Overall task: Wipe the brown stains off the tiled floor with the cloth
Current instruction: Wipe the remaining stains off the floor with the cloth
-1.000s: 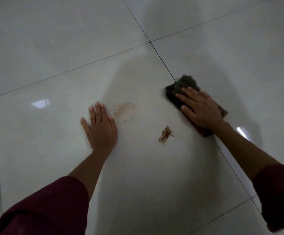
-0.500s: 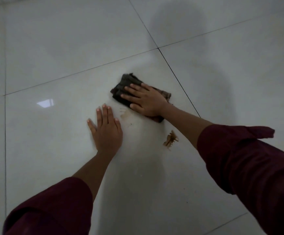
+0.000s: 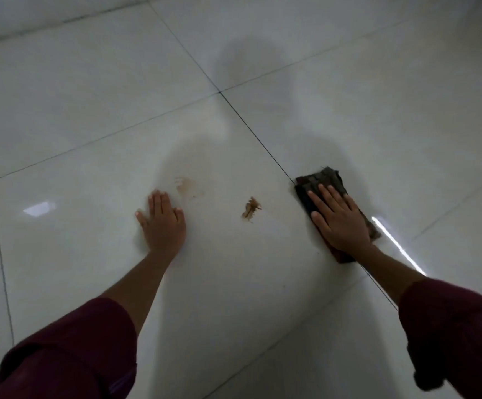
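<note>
A dark folded cloth [image 3: 322, 181] lies flat on the white tiled floor [image 3: 90, 110], across a grout line at the right. My right hand [image 3: 339, 218] presses down on it with fingers spread, palm flat. A small dark brown stain [image 3: 250, 208] sits on the tile between my hands. A fainter, smeared light brown stain [image 3: 186, 185] lies just beyond the fingertips of my left hand [image 3: 162, 223], which rests flat on the floor with nothing in it.
Dark grout lines [image 3: 251, 131] cross the glossy floor. A wall base [image 3: 47, 21] runs along the far top left. Bright light reflections [image 3: 395, 243] show at the right and left. My shadow falls over the middle tiles.
My right hand has swept the cloth from over the faint stain near my left hand back to the right, onto the grout line. The faint stain looks smaller than one second ago.
</note>
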